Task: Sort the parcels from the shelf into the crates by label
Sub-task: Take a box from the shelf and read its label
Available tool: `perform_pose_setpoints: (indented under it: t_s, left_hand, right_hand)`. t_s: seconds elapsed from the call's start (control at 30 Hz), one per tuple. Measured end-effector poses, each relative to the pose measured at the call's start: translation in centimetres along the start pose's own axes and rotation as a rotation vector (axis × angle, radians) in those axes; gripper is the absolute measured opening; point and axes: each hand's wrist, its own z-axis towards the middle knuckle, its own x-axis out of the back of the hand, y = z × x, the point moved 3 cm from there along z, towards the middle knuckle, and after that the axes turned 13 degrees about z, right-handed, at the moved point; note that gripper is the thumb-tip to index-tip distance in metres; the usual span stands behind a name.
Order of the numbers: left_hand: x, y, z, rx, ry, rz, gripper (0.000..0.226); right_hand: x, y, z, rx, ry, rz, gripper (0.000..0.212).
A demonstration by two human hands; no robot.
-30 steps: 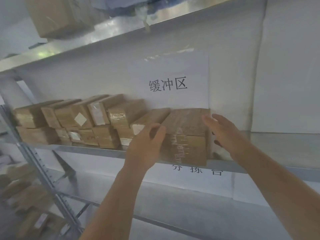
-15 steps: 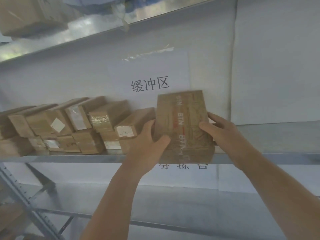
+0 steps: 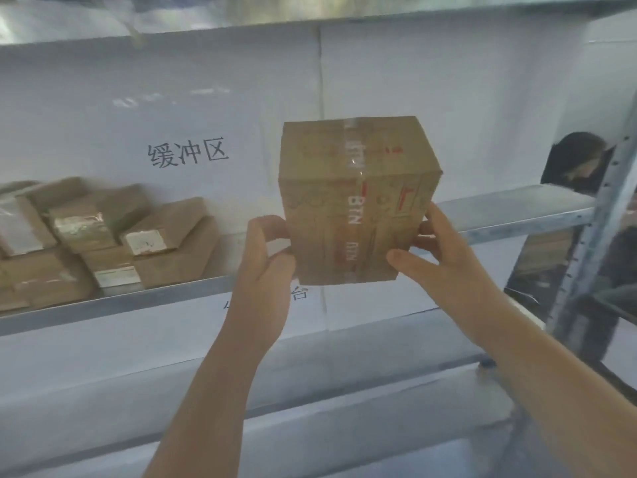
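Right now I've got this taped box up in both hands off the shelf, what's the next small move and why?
Probably turn the box over to find its label. The face toward you shows only tape printed BTN and red marks, no white label like those on the parcels on the shelf. Your left hand and right hand grip its lower sides, so rotating looks easy.

Parcel (image 3: 355,198), centre: clear tape printed "BTN" twice, reading lengthwise; red markings at its 3 o'clock side, illegible. White backing sheet (image 3: 188,155), at 9 o'clock of the parcel: "缓冲区". Below the parcel, at 7 o'clock: one character, "台" (image 3: 299,293), the rest hidden.
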Motion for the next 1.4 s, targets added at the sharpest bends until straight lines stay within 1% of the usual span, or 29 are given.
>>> perform_pose_setpoints:
  t_s: [0.07,0.13,0.17,0.23,0.3,0.33,0.37,0.4,0.43,0.47,0.5,0.53,0.57,0.6,0.63,0.67,0.73,0.8,0.87,1.03,1.17,1.3,1.4]
  left_hand:
    - [-1.8,0.9,-0.4,0.081,-0.060,-0.130,0.022]
    - [-3.5,2.0,-0.6,0.135,-0.099,-0.210,0.020]
    - [-4.3,2.6,-0.8,0.141,-0.116,-0.238,0.024]
    - [-6.0,3.4,-1.3,0.140,-0.167,-0.275,0.043]
    - [-7.8,4.0,-2.0,0.153,-0.222,-0.303,0.058]
    - [-8.7,4.7,-2.3,0.142,-0.262,-0.312,0.059]
    - [-9.7,5.7,-2.0,0.142,-0.300,-0.312,0.057]
    - [-11.0,6.8,-1.8,0.143,-0.326,-0.291,0.052]
    - [-11.8,7.4,-2.1,0.083,-0.395,-0.258,0.045]
    - [-12.5,8.0,-2.8,0.021,-0.472,-0.212,0.046]
    - [-13.7,8.5,-3.4,-0.011,-0.504,-0.174,0.050]
    - [-15.2,8.8,-3.7,-0.013,-0.494,-0.158,0.056]
    - [-16.8,8.8,-4.2,0.042,-0.453,-0.156,0.056]
    - [-18.4,8.6,-5.0,0.057,-0.458,-0.165,0.051]
    - [-19.7,8.7,-5.8,0.007,-0.495,-0.178,0.044]
    - [-21.1,8.6,-6.8,-0.043,-0.521,-0.190,0.045]
    - [-24.0,9.9,-7.9,-0.143,-0.547,-0.210,0.053]
    - [-26.8,11.2,-8.9,-0.165,-0.579,-0.204,0.056]
    - [-29.4,11.9,-10.0,-0.144,-0.599,-0.206,0.063]
    - [-36.1,12.7,-13.1,-0.113,-0.629,-0.197,0.083]
    - [-41.2,13.1,-15.5,-0.135,-0.648,-0.180,0.082]
    - [-45.4,13.1,-17.0,-0.133,-0.693,-0.173,0.088]
    - [-48.2,12.7,-17.5,-0.125,-0.716,-0.168,0.083]
  right_hand:
    - [2.2,-1.4,-2.0,0.027,-0.016,0.048,0.066]
    - [4.2,-2.6,-3.8,0.035,-0.042,0.065,0.070]
    - [5.3,-2.9,-4.6,0.048,-0.056,0.063,0.072]
    - [7.3,-3.6,-6.1,0.048,-0.118,0.072,0.073]
    - [9.3,-3.7,-7.4,-0.029,-0.161,0.085,0.074]
    - [10.3,-3.7,-7.6,-0.048,-0.145,0.093,0.073]
    - [11.5,-3.4,-8.0,-0.056,-0.072,0.105,0.065]
    - [12.8,-3.3,-8.2,-0.073,0.048,0.171,0.052]
    - [14.2,-3.0,-8.8,-0.105,0.180,0.219,0.046]
    - [15.4,-2.7,-9.3,-0.124,0.247,0.231,0.047]
    - [16.4,-2.3,-10.0,-0.128,0.229,0.193,0.045]
    - [17.2,-2.1,-10.9,-0.133,0.212,0.162,0.040]
    - [17.8,-2.4,-11.8,-0.126,0.212,0.169,0.037]
    - [18.9,-2.6,-12.8,-0.111,0.243,0.198,0.041]
    - [20.1,-2.6,-13.5,-0.092,0.265,0.220,0.050]
    - [21.2,-2.8,-14.1,-0.079,0.270,0.231,0.059]
    - [23.6,-3.1,-15.5,-0.068,0.257,0.256,0.067]
    - [26.1,-3.3,-16.9,-0.045,0.244,0.256,0.069]
    - [28.6,-3.4,-18.4,-0.022,0.248,0.244,0.071]
    - [34.4,-2.7,-22.2,-0.030,0.408,0.171,0.074]
    - [38.6,-2.0,-25.2,-0.071,0.507,0.099,0.073]
    - [41.8,-1.2,-27.3,-0.146,0.603,0.075,0.076]
    - [43.5,-0.4,-27.9,-0.200,0.677,0.008,0.078]
